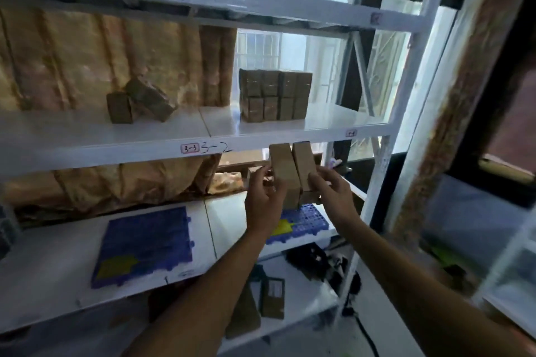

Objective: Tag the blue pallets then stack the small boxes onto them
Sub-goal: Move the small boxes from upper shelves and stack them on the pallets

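I was on the stacking step: my left hand (265, 197) clamped one small box (282, 171), my right hand (333, 194) gripped the other small box (304, 161), the two pressed side by side. Just below both hands sat the right blue pallet (307, 219), its yellow tag (282, 227) on; the other blue pallet (145, 243), also tagged, lay well left of my left hand. Next, I judged, meant lowering both boxes flat onto the grid. Above my hands the shelf edge (116, 151) read "3-2"; higher, "3-1".
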Demonstrator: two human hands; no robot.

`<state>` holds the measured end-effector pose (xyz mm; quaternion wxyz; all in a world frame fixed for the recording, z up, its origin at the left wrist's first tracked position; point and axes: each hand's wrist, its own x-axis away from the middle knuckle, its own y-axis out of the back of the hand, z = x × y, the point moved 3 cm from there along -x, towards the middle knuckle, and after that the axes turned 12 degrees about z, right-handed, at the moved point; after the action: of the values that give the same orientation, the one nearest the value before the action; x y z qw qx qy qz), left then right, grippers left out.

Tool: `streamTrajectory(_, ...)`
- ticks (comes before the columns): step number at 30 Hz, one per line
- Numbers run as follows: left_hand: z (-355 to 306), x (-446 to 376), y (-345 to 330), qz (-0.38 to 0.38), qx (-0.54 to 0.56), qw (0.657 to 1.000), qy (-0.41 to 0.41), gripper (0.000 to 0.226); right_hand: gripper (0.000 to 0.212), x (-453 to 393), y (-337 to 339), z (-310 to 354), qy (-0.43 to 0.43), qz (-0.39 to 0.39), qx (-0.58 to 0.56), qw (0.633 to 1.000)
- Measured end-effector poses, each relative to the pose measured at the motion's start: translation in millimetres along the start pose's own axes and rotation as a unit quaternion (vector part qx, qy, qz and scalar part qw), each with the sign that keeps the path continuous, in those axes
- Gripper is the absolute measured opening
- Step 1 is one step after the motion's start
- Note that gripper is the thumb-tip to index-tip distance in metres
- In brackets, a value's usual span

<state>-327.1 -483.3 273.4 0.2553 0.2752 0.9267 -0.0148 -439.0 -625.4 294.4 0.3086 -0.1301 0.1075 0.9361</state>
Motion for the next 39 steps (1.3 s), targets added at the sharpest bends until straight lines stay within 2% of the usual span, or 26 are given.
streamTrajectory(2,25.5,6.0,-30.9,0.013,0.001,1.000,0.011,0.027,0.025,4.8,19.4,-37.9,-0.023,-0.009,0.011,1.000)
streamTrajectory(7,92.3,-10.3,-99.7,0.062,0.007,0.995,0.082,0.024,0.048,-14.2,55.5,-118.9,-0.083,-0.006,0.059,0.995)
streamTrajectory(12,168.0,-51.8,-149.1,0.056,-0.005,0.989,0.138,0.014,0.084,-70.8,72.7,-178.9,-0.177,0.009,0.062,0.982)
streamTrajectory(14,190.7,-69.5,-165.7,0.054,-0.002,0.985,0.163,0.019,0.093,-98.4,80.7,-193.8,-0.206,0.020,0.095,0.974)
streamTrajectory(17,213.4,-97.2,-184.3,0.045,0.008,0.983,0.180,0.028,0.083,-139.7,90.7,-214.5,-0.209,0.035,0.116,0.970)
streamTrajectory(19,226.0,-115.0,-194.1,0.039,0.009,0.981,0.187,0.034,0.062,-164.1,94.7,-223.9,-0.197,0.031,0.122,0.972)
streamTrajectory(20,231.5,-124.2,-198.5,0.038,0.008,0.980,0.193,0.033,0.050,-176.7,96.3,-228.4,-0.191,0.030,0.118,0.974)
streamTrajectory(22,239.6,-144.2,-206.1,0.035,0.000,0.979,0.202,0.024,0.041,-203.9,99.0,-239.0,-0.179,0.038,0.099,0.978)
streamTrajectory(24,249.1,-165.4,-210.1,0.031,-0.015,0.977,0.210,0.026,0.040,-231.1,99.6,-252.8,-0.181,0.047,0.079,0.979)
streamTrajectory(27,272.7,-195.1,-215.2,0.024,-0.056,0.970,0.235,0.048,0.040,-271.8,98.8,-278.4,-0.190,0.063,0.062,0.978)
streamTrajectory(31,296.7,-219.9,-211.0,0.013,-0.087,0.957,0.275,0.056,0.035,-311.7,86.2,-310.9,-0.187,0.091,0.062,0.976)
streamTrajectory(35,313.1,-228.4,-199.4,0.073,-0.100,0.945,0.302,0.067,0.042,-338.6,64.5,-337.0,-0.187,0.095,0.079,0.975)
streamTrajectory(37,310.9,-225.0,-199.4,0.097,-0.139,0.944,0.284,0.069,0.040,-343.3,57.1,-344.1,-0.189,0.090,0.096,0.973)
streamTrajectory(39,299.5,-217.9,-199.6,0.074,-0.193,0.951,0.231,0.062,0.045,-343.9,51.9,-347.8,-0.188,0.091,0.108,0.972)
